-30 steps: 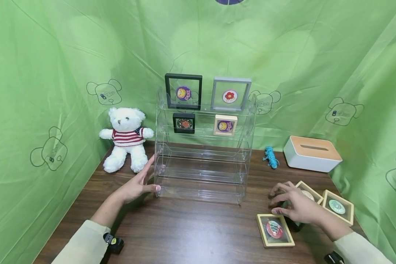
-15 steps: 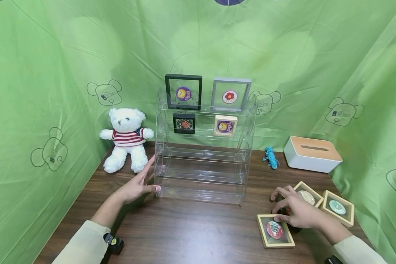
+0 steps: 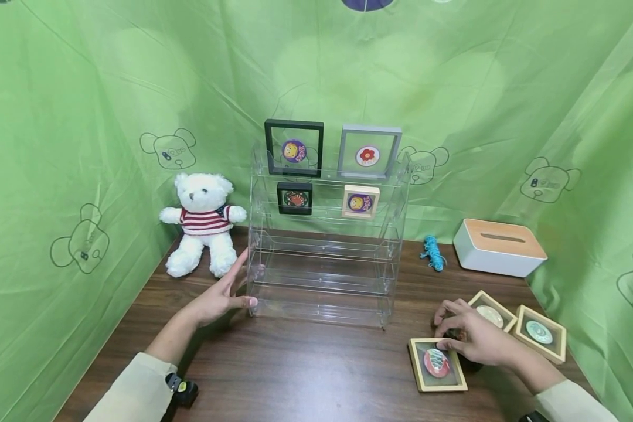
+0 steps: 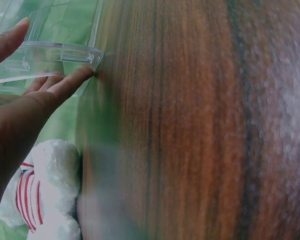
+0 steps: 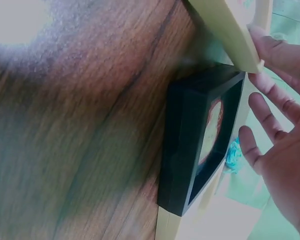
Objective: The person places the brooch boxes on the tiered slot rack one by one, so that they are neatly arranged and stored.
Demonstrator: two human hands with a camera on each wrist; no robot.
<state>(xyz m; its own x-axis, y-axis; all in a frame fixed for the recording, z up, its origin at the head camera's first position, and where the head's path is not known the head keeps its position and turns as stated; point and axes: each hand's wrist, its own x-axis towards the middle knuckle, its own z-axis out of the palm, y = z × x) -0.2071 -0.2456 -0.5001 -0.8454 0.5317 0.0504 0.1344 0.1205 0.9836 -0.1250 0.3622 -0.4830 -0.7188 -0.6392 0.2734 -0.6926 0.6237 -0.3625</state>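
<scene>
My left hand (image 3: 216, 302) touches the left side of a clear acrylic tiered rack (image 3: 316, 310), fingers straight and thumb at its front corner. In the left wrist view, fingertips (image 4: 90, 71) meet the rack's edge low by the table. My right hand (image 3: 477, 334) pinches the corner of a pale wooden square frame (image 3: 427, 381) holding a red badge. This frame tilts slightly off the table in the right wrist view, just over a black frame (image 5: 182, 145) lying beneath the hand. Two more wooden frames, one with a cream badge (image 3: 489, 316), one with a green badge (image 3: 539, 332), lie beyond.
On the rack's upper tiers stand a large black frame (image 3: 294, 122), a grey frame (image 3: 371, 129), a small black frame (image 3: 295, 210) and a small wooden frame (image 3: 361, 213). A white teddy bear (image 3: 203, 228) sits left; blue cord (image 3: 433, 253) and a tissue box (image 3: 498, 249) are right.
The right thumb and fingers have come onto the wooden frame with the red badge. That frame has shifted slightly left and away from me. The left hand stays at the rack.
</scene>
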